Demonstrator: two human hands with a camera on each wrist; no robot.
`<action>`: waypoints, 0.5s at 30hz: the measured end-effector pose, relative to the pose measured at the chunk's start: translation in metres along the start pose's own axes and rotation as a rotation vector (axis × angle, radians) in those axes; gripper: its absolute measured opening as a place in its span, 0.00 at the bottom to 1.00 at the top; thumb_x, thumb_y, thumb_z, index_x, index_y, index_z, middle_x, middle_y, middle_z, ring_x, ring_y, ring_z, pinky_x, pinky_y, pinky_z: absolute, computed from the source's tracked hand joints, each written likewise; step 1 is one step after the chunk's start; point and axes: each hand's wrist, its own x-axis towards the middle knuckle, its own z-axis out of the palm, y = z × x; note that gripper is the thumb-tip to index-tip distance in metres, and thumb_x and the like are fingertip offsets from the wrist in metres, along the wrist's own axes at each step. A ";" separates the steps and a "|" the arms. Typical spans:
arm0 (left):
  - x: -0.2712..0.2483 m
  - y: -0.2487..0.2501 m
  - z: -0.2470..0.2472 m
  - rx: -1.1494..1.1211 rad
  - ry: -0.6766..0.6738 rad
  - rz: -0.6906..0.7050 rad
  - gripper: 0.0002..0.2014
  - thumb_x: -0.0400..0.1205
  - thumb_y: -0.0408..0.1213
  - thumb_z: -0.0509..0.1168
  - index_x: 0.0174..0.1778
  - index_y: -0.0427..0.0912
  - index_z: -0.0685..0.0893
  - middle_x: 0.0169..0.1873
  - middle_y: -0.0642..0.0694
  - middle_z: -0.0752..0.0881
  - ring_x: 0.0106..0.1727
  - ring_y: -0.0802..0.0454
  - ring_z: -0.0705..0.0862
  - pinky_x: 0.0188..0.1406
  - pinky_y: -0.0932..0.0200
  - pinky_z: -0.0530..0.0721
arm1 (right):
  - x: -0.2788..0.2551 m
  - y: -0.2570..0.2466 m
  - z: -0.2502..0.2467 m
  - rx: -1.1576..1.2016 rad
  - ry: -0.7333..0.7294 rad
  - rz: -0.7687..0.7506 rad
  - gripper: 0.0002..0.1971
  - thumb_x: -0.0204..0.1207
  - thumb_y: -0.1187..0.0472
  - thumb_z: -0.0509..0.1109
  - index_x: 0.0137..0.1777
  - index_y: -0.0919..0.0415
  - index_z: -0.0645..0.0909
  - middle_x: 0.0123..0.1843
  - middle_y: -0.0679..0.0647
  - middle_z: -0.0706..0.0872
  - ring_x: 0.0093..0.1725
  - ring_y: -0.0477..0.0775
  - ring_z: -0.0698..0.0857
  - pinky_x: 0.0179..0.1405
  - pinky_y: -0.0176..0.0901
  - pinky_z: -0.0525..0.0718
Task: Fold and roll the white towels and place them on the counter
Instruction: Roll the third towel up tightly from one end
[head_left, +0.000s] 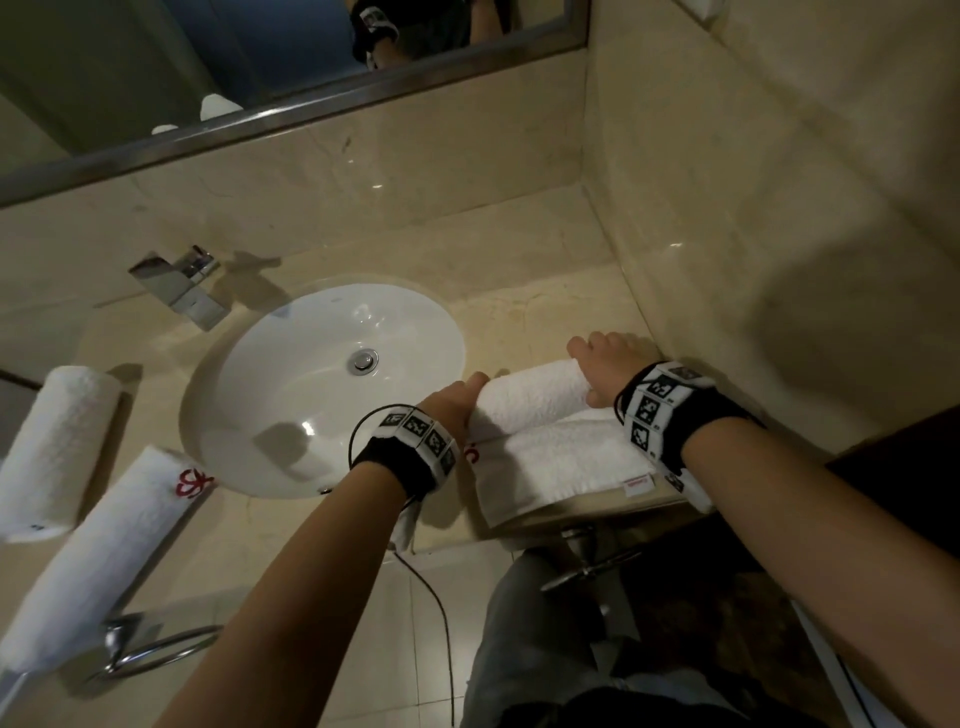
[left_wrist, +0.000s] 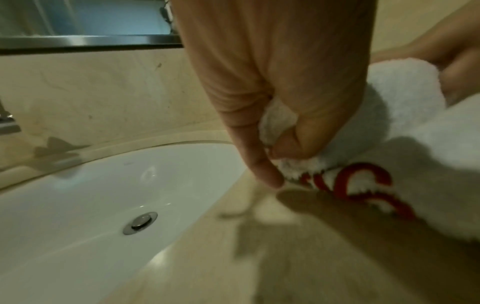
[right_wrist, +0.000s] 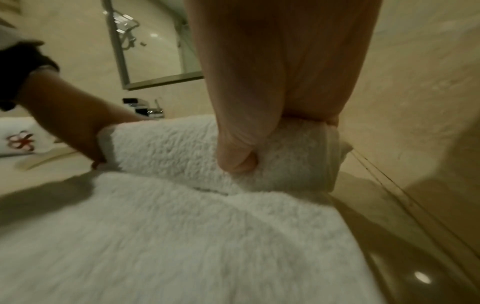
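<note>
A white towel (head_left: 550, 447) lies on the beige counter (head_left: 519, 291) right of the sink, its far part rolled into a cylinder (head_left: 535, 397) and its near part flat. My left hand (head_left: 452, 402) grips the roll's left end, thumb and fingers curled into the terry (left_wrist: 279, 125). My right hand (head_left: 605, 364) grips the roll's right end, thumb pressed into it (right_wrist: 235, 158). A red embroidered logo (left_wrist: 363, 185) shows on the flat part by my left hand. Two more white towels lie left of the sink: one rolled (head_left: 57, 447), one folded long with a red logo (head_left: 109, 551).
The white oval sink (head_left: 311, 395) with its drain sits between the towels, a chrome faucet (head_left: 182, 283) behind it. A mirror (head_left: 260, 62) hangs above the backsplash. A marble side wall (head_left: 779, 234) stands close on the right. A chrome ring (head_left: 150, 649) hangs below the counter's front edge.
</note>
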 end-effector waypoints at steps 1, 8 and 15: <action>-0.003 0.001 0.002 0.000 0.007 0.001 0.25 0.76 0.37 0.66 0.68 0.43 0.66 0.56 0.37 0.79 0.58 0.37 0.81 0.60 0.44 0.78 | -0.001 -0.002 0.004 -0.011 0.010 0.019 0.29 0.73 0.61 0.69 0.73 0.59 0.62 0.68 0.61 0.70 0.67 0.63 0.72 0.66 0.54 0.69; -0.012 0.008 0.011 0.109 0.052 0.012 0.37 0.72 0.33 0.72 0.74 0.45 0.62 0.60 0.40 0.75 0.56 0.38 0.81 0.54 0.44 0.81 | -0.024 -0.003 0.034 -0.092 0.078 0.021 0.33 0.80 0.66 0.55 0.83 0.62 0.46 0.78 0.65 0.58 0.76 0.65 0.61 0.77 0.59 0.57; -0.031 0.013 0.018 0.237 0.031 0.075 0.49 0.69 0.43 0.74 0.81 0.39 0.50 0.70 0.39 0.67 0.67 0.40 0.72 0.59 0.47 0.80 | -0.044 -0.010 0.026 -0.123 -0.128 0.056 0.45 0.76 0.65 0.61 0.82 0.60 0.30 0.83 0.67 0.35 0.82 0.68 0.38 0.82 0.62 0.43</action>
